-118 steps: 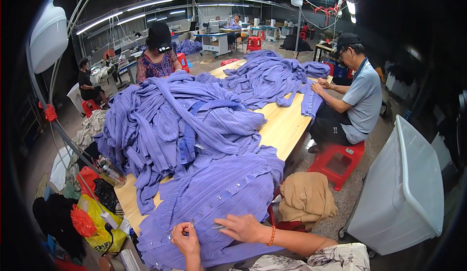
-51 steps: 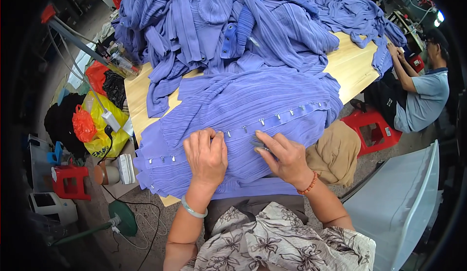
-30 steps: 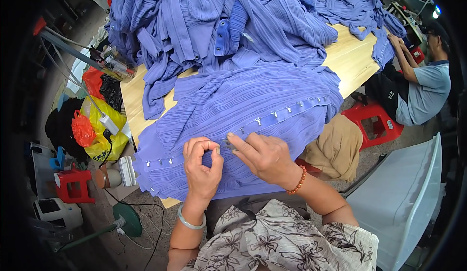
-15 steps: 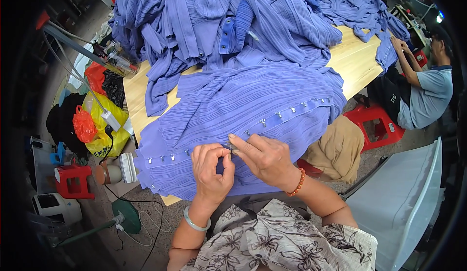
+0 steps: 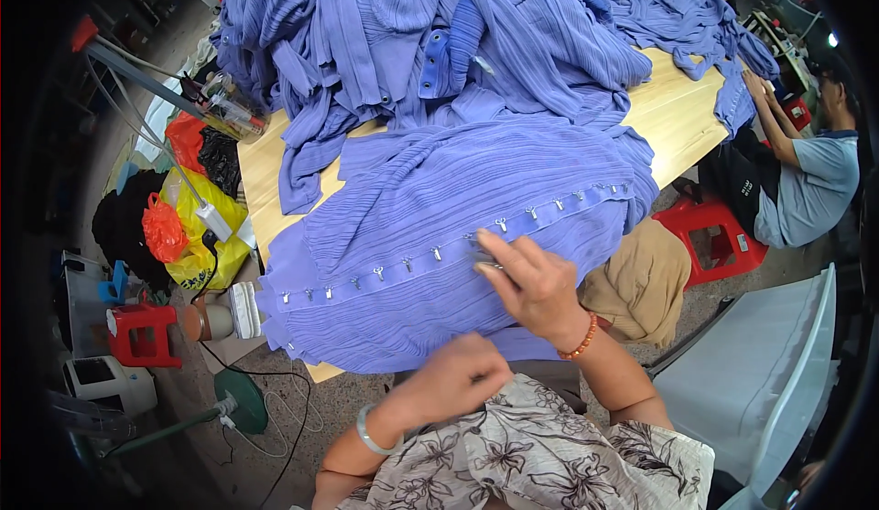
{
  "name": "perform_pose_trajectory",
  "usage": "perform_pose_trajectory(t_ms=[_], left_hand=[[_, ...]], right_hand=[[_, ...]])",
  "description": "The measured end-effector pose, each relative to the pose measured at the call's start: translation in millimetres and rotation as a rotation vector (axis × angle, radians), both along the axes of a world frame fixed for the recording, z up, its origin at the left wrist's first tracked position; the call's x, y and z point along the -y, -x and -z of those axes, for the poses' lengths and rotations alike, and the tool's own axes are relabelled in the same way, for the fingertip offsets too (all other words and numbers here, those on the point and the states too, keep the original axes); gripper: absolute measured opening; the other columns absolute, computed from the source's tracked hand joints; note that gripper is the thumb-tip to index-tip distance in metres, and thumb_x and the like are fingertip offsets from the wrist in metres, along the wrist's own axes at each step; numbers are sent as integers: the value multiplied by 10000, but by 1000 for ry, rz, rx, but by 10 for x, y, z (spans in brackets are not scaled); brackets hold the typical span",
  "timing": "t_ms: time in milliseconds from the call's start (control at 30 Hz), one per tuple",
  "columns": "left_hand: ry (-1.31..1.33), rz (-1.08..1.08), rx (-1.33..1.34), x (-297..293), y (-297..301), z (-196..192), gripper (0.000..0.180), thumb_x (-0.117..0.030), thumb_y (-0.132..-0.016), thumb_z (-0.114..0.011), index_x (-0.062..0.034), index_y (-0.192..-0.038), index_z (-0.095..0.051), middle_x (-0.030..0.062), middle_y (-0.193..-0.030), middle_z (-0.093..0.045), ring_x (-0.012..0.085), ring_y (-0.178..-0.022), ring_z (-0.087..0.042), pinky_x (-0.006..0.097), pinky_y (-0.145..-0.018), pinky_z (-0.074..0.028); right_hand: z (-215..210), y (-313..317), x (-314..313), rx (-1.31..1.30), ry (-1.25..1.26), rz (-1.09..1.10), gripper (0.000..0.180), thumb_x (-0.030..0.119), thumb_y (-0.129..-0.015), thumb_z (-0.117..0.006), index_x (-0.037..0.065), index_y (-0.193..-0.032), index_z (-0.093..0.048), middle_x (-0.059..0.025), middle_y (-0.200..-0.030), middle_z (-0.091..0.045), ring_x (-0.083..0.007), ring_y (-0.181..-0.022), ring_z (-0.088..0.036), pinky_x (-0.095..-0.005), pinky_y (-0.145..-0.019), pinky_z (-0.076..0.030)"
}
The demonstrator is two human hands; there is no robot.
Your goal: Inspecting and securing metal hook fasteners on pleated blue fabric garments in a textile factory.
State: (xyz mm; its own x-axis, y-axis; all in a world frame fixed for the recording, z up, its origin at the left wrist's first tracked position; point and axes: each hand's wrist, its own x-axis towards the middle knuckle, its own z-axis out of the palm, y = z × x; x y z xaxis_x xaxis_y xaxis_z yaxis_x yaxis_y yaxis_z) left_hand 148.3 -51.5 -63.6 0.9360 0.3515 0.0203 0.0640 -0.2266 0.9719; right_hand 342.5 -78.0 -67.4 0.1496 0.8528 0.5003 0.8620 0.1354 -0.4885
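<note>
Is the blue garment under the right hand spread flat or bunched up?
Spread flat: the pleated blue garment lies open across the table edge, its clip row running straight under the right hand.

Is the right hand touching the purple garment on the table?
Touching. In the head view, the fingertips of the right hand rest on the purple garment, right at its row of metal clips, with no gap visible.

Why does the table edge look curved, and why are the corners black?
Head view: the fisheye lens bends the wooden table toward the rim and leaves dark corners; light is even and soft on the blue garment; the right hand is sharp, the left hand slightly blurred.
</note>
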Motion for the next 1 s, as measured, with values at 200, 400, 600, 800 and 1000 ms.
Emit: perform_pose_trajectory(t_ms=[200, 400, 600, 800, 1000], left_hand=[[-455, -246, 92, 34, -194, -32, 106, -100, -799, -755, -70, -849, -667, 61, -852, -652, 264, -810, -589, 393, -746, -447], [-962, -727, -33, -495, -432, -105, 197, -62, -791, -732, -40, -974, -664, 105, -934, -601, 303, -889, -555, 416, -785, -415], [-1043, -743, -158, -574, -510, 27, 219, -62, -790, -715, -22, -998, -660, 114, -979, -577, 311, -952, -538, 432, -816, -403], [-1081, -830, -143, -567, -562, 64, 169, -14, -766, -714, -32, -922, -650, 98, -936, -589, 291, -908, -545, 411, -808, -415], [-818, -750, -81, -619, -430, -1, 115, 7, -798, -671, -42, -875, -601, 111, -934, -582, 306, -893, -534, 415, -809, -408]], right_hand=[[-5, -165, 183, -2, 31, 62, 420, 184, -842, -759, 127, -1248, -665, -51, -750, -552, -235, -551, -587, -355, -503, -469], [23, -210, 244, -4, 11, 90, 428, 179, -835, -766, 126, -1248, -665, -53, -743, -540, -239, -544, -576, -357, -499, -461], [25, -228, 264, -13, 5, 79, 440, 193, -832, -769, 132, -1254, -662, -48, -737, -527, -227, -545, -572, -349, -500, -463], [53, -237, 275, 12, 16, 64, 455, 209, -836, -763, 133, -1270, -651, -41, -745, -522, -218, -552, -574, -342, -506, -469], [1, -133, 192, -20, -15, 27, 451, 195, -821, -777, 131, -1253, -666, -41, -736, -524, -211, -552, -559, -345, -505, -458]])
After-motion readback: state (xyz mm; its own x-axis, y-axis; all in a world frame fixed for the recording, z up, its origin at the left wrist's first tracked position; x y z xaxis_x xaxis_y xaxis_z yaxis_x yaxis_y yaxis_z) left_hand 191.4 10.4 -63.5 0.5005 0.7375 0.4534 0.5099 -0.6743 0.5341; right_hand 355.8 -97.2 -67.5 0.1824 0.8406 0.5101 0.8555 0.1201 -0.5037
